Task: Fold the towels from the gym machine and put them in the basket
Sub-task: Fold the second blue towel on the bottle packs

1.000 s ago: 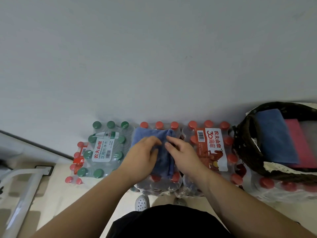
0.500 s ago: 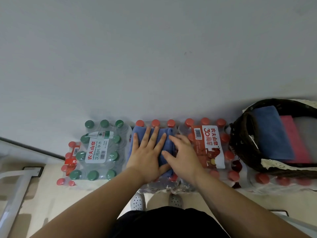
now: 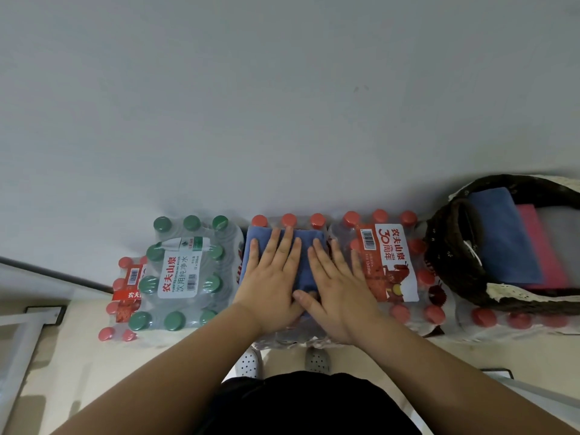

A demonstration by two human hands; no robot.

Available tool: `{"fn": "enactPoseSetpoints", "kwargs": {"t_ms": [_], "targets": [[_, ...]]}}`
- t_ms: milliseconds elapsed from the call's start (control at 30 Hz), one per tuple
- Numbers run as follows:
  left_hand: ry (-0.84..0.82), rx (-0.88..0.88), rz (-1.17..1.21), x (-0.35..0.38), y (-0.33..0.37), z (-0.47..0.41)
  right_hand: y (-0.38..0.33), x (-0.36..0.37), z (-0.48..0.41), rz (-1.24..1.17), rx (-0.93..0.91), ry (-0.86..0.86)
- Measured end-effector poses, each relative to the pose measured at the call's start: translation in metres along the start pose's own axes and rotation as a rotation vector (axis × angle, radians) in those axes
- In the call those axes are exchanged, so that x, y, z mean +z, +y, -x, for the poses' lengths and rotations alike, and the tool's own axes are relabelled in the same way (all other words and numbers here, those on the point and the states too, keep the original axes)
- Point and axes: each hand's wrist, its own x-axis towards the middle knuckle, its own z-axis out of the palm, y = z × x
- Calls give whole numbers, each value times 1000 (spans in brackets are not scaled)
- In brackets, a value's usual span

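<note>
Now both hands lie flat with fingers spread. The left hand (image 3: 270,287) and right hand (image 3: 339,296) press side by side on the folded blue cloth towel (image 3: 306,265), which rests under the palms on a shrink-wrapped pack of red-capped water bottles (image 3: 288,220). A loose lift could let the folds spring open, or the bumpy caps could tip the towel off short of the dark woven basket (image 3: 439,246), well beyond the right hand's outer side.

green-cap pack label (image 3: 180,273): 农夫山泉 饮用纯净水 | red-cap pack label (image 3: 389,262): 农夫山泉 30周年
</note>
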Motion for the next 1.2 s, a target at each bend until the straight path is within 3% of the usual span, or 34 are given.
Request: {"fn": "enactPoseSetpoints", "kwargs": {"t_ms": [133,233,567,700,900,1200], "targets": [[149,-130,145,-3,-25,16,-12,-10,-6,122,20,97],[97,-210,204,-2,-43,16,-30,-11,-23,148,-48,175],[-28,-151,218,9,-49,9,-32,9,-50,112,-30,121],[87,-165,469,3,-50,13,-32,11,-50,93,-35,143],[194,-484,861,-11,-51,9,-40,8,-45,128,42,170],[129,-506,800,-21,-67,-10,-36,11,-31,125,-103,57]]}}
